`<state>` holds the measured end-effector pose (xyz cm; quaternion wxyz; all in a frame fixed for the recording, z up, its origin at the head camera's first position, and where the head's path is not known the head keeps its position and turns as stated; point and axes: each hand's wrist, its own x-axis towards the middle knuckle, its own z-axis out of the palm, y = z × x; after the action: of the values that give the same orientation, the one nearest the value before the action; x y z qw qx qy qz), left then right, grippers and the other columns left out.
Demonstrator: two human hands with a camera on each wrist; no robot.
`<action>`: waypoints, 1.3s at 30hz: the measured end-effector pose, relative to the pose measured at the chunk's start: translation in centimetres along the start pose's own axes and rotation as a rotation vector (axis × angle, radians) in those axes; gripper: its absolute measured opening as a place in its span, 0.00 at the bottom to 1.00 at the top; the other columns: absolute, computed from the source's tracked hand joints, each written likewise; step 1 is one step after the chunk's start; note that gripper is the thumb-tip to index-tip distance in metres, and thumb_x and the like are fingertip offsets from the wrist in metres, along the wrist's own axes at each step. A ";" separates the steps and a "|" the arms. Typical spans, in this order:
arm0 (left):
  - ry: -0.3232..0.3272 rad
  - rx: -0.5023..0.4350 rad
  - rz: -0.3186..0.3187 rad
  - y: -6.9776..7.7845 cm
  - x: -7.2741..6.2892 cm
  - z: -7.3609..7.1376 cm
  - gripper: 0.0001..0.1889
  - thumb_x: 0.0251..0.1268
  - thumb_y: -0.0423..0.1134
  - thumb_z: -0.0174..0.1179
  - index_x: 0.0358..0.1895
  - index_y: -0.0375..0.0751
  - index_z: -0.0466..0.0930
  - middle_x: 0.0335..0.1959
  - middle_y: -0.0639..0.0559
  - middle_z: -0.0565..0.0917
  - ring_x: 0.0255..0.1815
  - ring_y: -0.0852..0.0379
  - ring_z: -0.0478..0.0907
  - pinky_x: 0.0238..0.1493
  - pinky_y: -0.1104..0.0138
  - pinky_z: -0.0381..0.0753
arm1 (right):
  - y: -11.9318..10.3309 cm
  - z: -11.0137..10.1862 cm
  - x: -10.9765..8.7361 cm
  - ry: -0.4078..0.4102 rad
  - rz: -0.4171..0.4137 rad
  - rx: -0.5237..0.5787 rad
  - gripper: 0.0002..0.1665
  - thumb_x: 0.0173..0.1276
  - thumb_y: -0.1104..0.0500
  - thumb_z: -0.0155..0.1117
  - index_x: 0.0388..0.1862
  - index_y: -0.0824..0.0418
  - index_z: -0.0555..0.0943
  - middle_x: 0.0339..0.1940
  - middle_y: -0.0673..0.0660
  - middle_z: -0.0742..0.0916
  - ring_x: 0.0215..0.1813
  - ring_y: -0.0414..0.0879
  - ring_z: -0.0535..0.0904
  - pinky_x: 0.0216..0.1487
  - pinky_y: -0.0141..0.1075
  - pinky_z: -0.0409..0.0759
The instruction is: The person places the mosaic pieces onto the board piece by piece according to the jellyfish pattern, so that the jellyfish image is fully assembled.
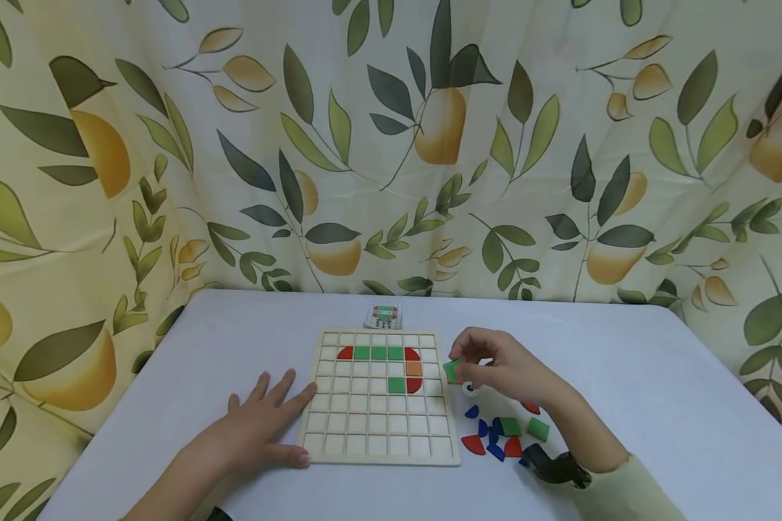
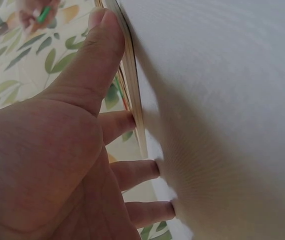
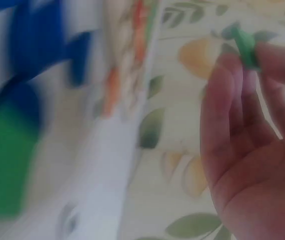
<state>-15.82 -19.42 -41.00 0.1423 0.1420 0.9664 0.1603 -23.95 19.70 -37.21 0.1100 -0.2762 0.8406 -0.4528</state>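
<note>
My left hand (image 1: 254,423) lies with spread fingers at the left side of a wooden grid board (image 1: 358,425), thumb and index fingertip at its edge. Just beyond the board's right edge, my right hand (image 1: 498,362) pinches a green square tile (image 1: 452,370) between thumb and fingers. In the right wrist view that tile (image 3: 245,47) shows edge-on at the fingertips, raised off the table. On the grid, a row of green squares (image 1: 379,353) has red quarter-round tiles at both ends. Below its right end are an orange tile (image 1: 413,368), another red quarter-round (image 1: 413,385) and a green square (image 1: 397,385).
Loose pieces lie right of the board: blue ones (image 1: 495,452), red quarter-rounds (image 1: 473,444), green tiles (image 1: 538,430) and a white eye disc (image 1: 470,389). A small pattern card (image 1: 384,315) lies behind the board. A leaf-print curtain (image 1: 391,181) hangs behind the white table.
</note>
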 end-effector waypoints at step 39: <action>-0.010 0.022 -0.003 -0.3 0.2 0.0 0.53 0.44 0.71 0.67 0.78 0.60 0.59 0.81 0.39 0.53 0.77 0.23 0.44 0.58 0.19 0.45 | -2.8 8.5 6.6 -0.030 -0.001 -0.261 0.08 0.63 0.66 0.69 0.36 0.53 0.83 0.28 0.43 0.83 0.32 0.40 0.78 0.36 0.33 0.78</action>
<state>-16.08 -19.59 -41.15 0.1459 0.1426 0.9676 0.1489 -24.69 8.84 -39.32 0.0853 -0.2954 0.8905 -0.3353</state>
